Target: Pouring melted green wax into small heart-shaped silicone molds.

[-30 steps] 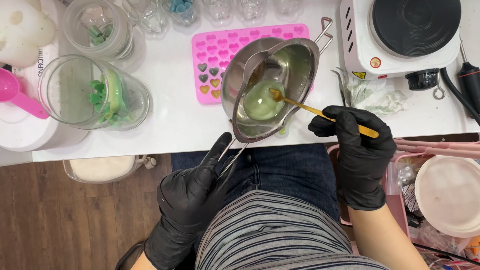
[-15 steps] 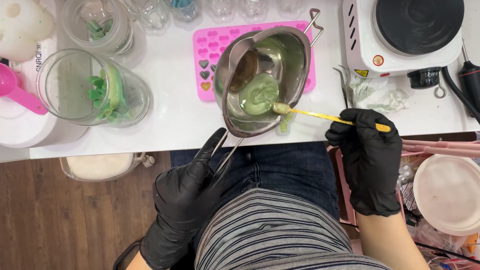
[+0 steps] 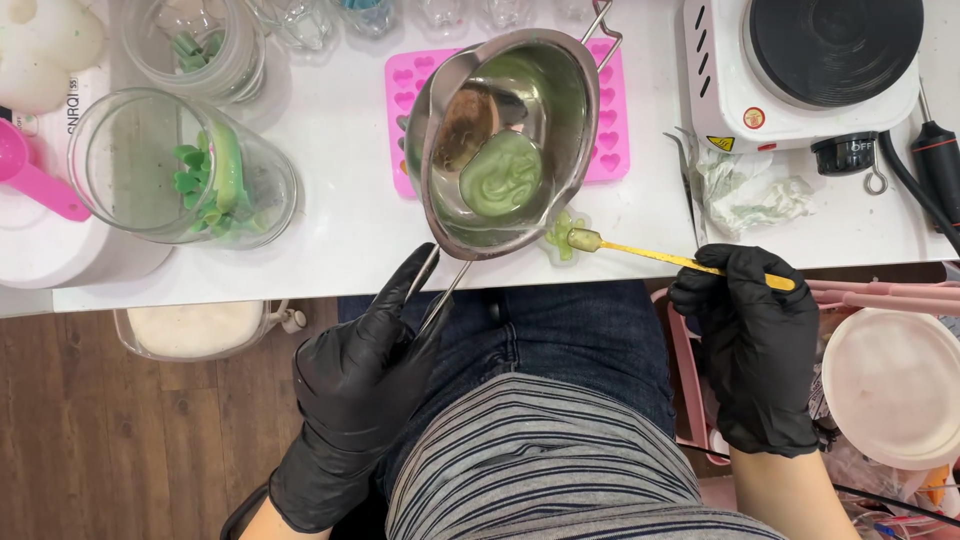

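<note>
Since half a second ago the spoon has come out of the pot; its waxy green tip now sits just off the pot's near rim, over a small green piece on the table. The pot itself has barely shifted and stays tilted above the pink mould.

My left hand grips the pot's wire handle, fingers closed round it below the pot's near edge. My right hand, to the right of the pot, pinches the spoon's yellow stem, fingers shut on it.

The green wax lies as a thick blob low in the pot, beside a brownish patch; it looks half-set to me.

To do this well, I judge the left hand should hold the pot level enough that the blob does not slide to the spout. I would keep the spoon tip low and close to the pot's rim so that drips land on the green piece, not on bare table. Small scoops seem safer than one heavy one.
</note>
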